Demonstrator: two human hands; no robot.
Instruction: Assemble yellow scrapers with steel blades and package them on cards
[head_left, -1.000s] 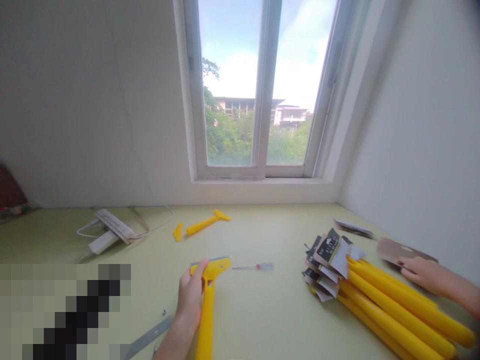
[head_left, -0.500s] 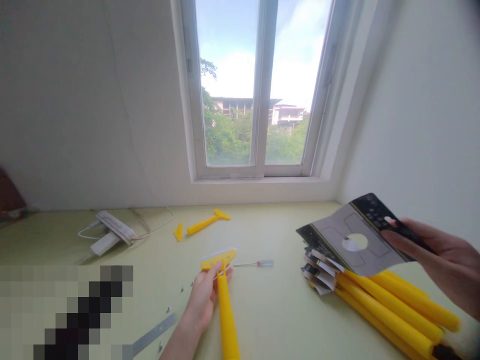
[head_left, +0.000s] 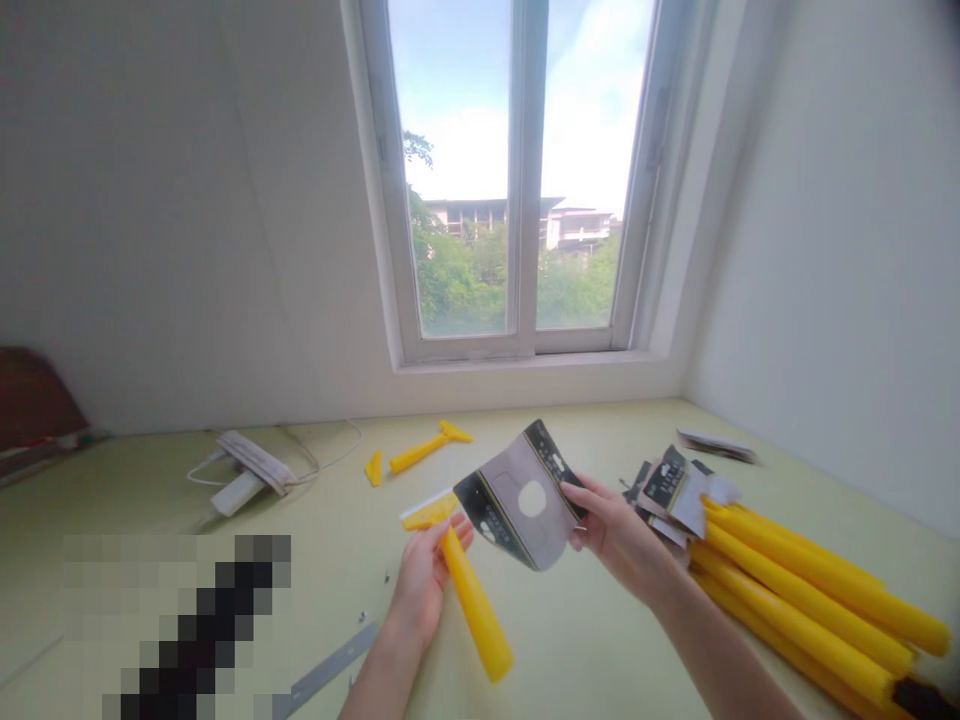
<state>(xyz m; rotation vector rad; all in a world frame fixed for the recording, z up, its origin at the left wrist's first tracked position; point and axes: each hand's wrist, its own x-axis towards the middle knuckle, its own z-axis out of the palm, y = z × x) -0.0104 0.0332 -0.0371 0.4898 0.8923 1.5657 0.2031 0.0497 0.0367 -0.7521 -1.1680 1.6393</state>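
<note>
My left hand (head_left: 429, 572) is closed around the neck of a yellow scraper (head_left: 474, 610), just below its wide head. The scraper's handle slants toward me, and a pale blade edge shows along the head. In my right hand (head_left: 616, 528) I grip a grey and black cardboard header card (head_left: 504, 492) by its right end. The card is bent, with a round hole in its middle. Its left end overlaps the scraper head in view; whether they touch I cannot tell.
Several yellow scrapers (head_left: 810, 590) with cards lie piled at right, a flat card stack (head_left: 716, 446) behind them. Farther back are a smaller yellow scraper (head_left: 420, 453) and a yellow piece (head_left: 373, 468). A power strip (head_left: 255, 462), metal strip (head_left: 330, 668) and small screws (head_left: 363, 616) lie leftward.
My right hand has brought the card left from above the scraper pile to the scraper head. The scraper in my left hand has tilted, its handle end swinging right. The screwdriver is now hidden.
</note>
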